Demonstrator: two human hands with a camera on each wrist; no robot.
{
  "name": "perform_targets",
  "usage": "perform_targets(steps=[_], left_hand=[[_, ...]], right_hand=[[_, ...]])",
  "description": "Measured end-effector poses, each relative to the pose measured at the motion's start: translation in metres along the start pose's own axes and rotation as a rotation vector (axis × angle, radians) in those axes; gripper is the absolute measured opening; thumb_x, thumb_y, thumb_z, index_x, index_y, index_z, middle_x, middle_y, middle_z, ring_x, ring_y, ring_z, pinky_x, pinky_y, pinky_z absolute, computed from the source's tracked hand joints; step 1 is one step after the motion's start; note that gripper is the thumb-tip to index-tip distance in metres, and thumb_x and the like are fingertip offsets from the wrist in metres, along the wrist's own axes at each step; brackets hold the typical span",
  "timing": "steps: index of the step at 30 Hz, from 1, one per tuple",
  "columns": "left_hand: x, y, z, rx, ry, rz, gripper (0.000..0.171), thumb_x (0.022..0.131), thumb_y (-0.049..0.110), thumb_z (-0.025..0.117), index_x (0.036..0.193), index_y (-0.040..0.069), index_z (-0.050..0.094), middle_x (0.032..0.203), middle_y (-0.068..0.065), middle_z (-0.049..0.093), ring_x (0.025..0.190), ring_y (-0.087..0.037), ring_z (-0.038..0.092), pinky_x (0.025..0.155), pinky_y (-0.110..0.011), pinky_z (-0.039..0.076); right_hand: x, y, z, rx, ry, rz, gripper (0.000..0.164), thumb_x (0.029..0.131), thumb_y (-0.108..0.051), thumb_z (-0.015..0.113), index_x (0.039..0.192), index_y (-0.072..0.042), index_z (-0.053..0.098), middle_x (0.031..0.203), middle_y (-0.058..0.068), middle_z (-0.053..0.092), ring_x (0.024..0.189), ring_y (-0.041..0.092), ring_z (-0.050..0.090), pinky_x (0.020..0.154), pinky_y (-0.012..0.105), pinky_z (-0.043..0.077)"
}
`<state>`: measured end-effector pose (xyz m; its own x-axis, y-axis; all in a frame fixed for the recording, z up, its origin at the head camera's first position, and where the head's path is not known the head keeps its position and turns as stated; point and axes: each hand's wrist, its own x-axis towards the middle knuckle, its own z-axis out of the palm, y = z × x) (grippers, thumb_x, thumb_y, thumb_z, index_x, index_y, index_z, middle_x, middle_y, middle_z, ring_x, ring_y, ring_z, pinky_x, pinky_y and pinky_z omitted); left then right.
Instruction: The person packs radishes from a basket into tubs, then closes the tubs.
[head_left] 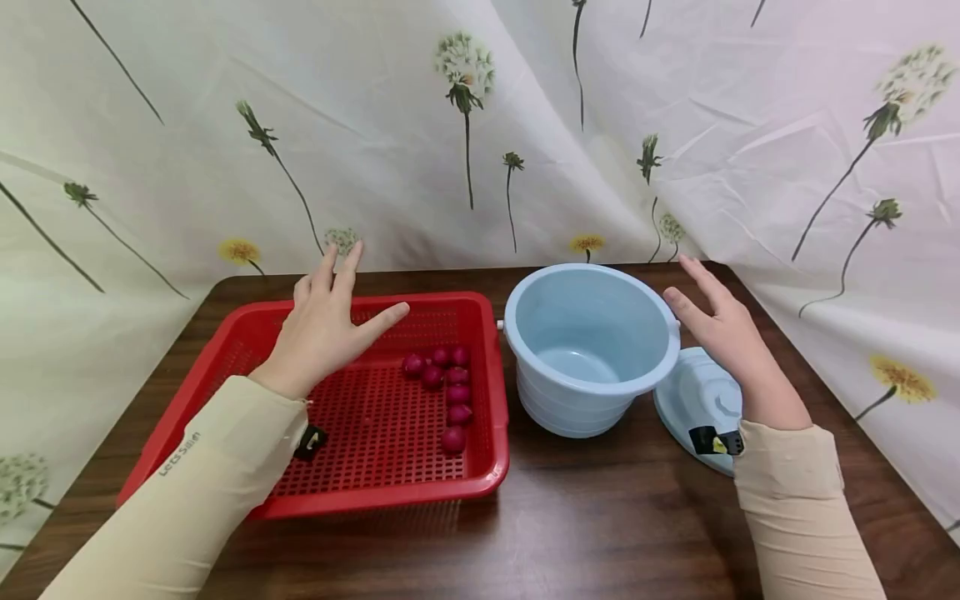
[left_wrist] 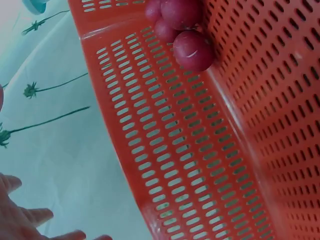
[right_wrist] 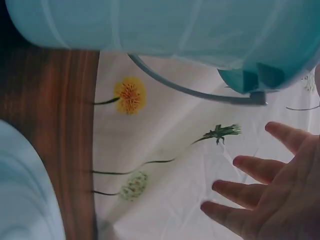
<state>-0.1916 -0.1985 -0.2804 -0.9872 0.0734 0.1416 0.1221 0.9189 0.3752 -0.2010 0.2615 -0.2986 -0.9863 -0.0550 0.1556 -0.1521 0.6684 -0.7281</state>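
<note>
My left hand (head_left: 318,329) is held over the red basket (head_left: 491,400), its fingers spread and nothing in them. Inside the basket, several round, purple-red onions (head_left: 458,393) lie in a bent row along the right side; some show at the top of the left wrist view as well. To the right of the basket stands a light blue bucket (head_left: 570,408), upright, with a bare bottom. My right hand (head_left: 720,329), fingers extended and holding nothing, hovers just right of the bucket's rim. Below that hand lies a light blue lid (head_left: 690,392), partly hidden by it.
A dark brown wooden table (head_left: 570,525) carries everything. Behind it and along the sides hangs a white cloth (head_left: 390,125) printed with dandelions. The bucket's thin handle (right_wrist: 185,90) hangs at its far side in the right wrist view.
</note>
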Motion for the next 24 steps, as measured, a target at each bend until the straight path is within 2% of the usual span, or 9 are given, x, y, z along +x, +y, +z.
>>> perform_targets(steps=[2, 5, 7, 9, 12, 16, 19, 21, 24], left_hand=[[0.000, 0.000, 0.000, -0.043, -0.019, 0.004, 0.100, 0.088, 0.077, 0.044, 0.159, 0.030, -0.008, 0.167, -0.014, -0.008, 0.144, -0.055, 0.010, 0.091, -0.074, 0.040], [0.001, -0.001, 0.004, -0.124, -0.070, 0.014, 0.097, 0.091, 0.072, 0.046, 0.159, 0.026, -0.006, 0.166, -0.018, -0.002, 0.146, -0.053, 0.006, 0.101, -0.075, 0.032], [0.001, -0.001, 0.007, -0.173, -0.104, 0.011, 0.097, 0.092, 0.070, 0.047, 0.160, 0.025, -0.005, 0.165, -0.019, 0.001, 0.148, -0.051, 0.003, 0.104, -0.075, 0.028], [0.001, -0.001, 0.009, -0.212, -0.123, 0.004, 0.096, 0.092, 0.069, 0.048, 0.160, 0.024, -0.003, 0.165, -0.020, 0.004, 0.149, -0.049, 0.004, 0.106, -0.074, 0.026], [0.002, 0.000, 0.010, -0.242, -0.131, -0.014, 0.095, 0.093, 0.068, 0.048, 0.160, 0.021, 0.002, 0.163, -0.021, 0.008, 0.147, -0.047, 0.007, 0.106, -0.071, 0.029], [0.004, 0.000, 0.011, -0.273, -0.129, -0.036, 0.091, 0.094, 0.065, 0.050, 0.160, 0.018, 0.007, 0.158, -0.023, 0.017, 0.144, -0.046, 0.013, 0.105, -0.067, 0.033], [0.007, -0.003, 0.014, -0.318, -0.137, -0.050, 0.088, 0.095, 0.061, 0.052, 0.159, 0.016, 0.011, 0.155, -0.023, 0.024, 0.138, -0.045, 0.027, 0.104, -0.062, 0.036], [0.009, -0.006, 0.016, -0.369, -0.157, -0.061, 0.086, 0.096, 0.058, 0.053, 0.159, 0.015, 0.014, 0.154, -0.023, 0.028, 0.133, -0.043, 0.034, 0.104, -0.060, 0.038], [0.010, -0.012, 0.019, -0.460, -0.218, -0.100, 0.083, 0.096, 0.056, 0.054, 0.158, 0.015, 0.017, 0.153, -0.022, 0.031, 0.133, -0.041, 0.040, 0.106, -0.058, 0.039]], right_hand=[[0.001, 0.002, 0.004, 0.048, 0.001, 0.008, 0.067, 0.101, -0.049, 0.050, 0.158, -0.027, 0.022, 0.165, 0.015, 0.018, 0.149, 0.047, 0.017, 0.111, 0.072, 0.020], [0.001, 0.004, 0.011, 0.133, 0.000, 0.011, 0.064, 0.101, -0.045, 0.050, 0.157, -0.025, 0.026, 0.159, 0.023, 0.030, 0.142, 0.045, 0.034, 0.101, 0.052, 0.048], [0.000, 0.005, 0.015, 0.188, 0.001, 0.001, 0.062, 0.102, -0.042, 0.050, 0.157, -0.021, 0.029, 0.154, 0.025, 0.036, 0.131, 0.031, 0.049, 0.085, 0.034, 0.056], [0.000, 0.005, 0.018, 0.226, 0.012, -0.013, 0.059, 0.103, -0.040, 0.049, 0.155, -0.018, 0.034, 0.152, 0.024, 0.040, 0.119, 0.013, 0.054, 0.071, 0.018, 0.053], [0.001, 0.005, 0.024, 0.262, 0.034, -0.018, 0.056, 0.103, -0.041, 0.048, 0.152, -0.015, 0.040, 0.150, 0.022, 0.043, 0.102, -0.002, 0.053, 0.069, 0.016, 0.051], [0.002, 0.006, 0.030, 0.290, 0.051, 0.010, 0.056, 0.103, -0.046, 0.045, 0.150, -0.015, 0.043, 0.152, 0.014, 0.044, 0.118, 0.006, 0.052, 0.091, 0.026, 0.049], [0.002, 0.007, 0.034, 0.336, 0.065, 0.022, 0.055, 0.103, -0.047, 0.044, 0.148, -0.015, 0.046, 0.152, 0.003, 0.047, 0.131, 0.009, 0.045, 0.103, 0.031, 0.041], [0.002, 0.008, 0.036, 0.381, 0.078, 0.018, 0.054, 0.103, -0.046, 0.045, 0.147, -0.014, 0.048, 0.148, -0.003, 0.051, 0.131, 0.006, 0.046, 0.103, 0.027, 0.041], [0.002, 0.009, 0.039, 0.439, 0.081, 0.015, 0.053, 0.102, -0.045, 0.048, 0.145, -0.014, 0.050, 0.142, -0.006, 0.055, 0.123, 0.001, 0.048, 0.094, 0.018, 0.043]])
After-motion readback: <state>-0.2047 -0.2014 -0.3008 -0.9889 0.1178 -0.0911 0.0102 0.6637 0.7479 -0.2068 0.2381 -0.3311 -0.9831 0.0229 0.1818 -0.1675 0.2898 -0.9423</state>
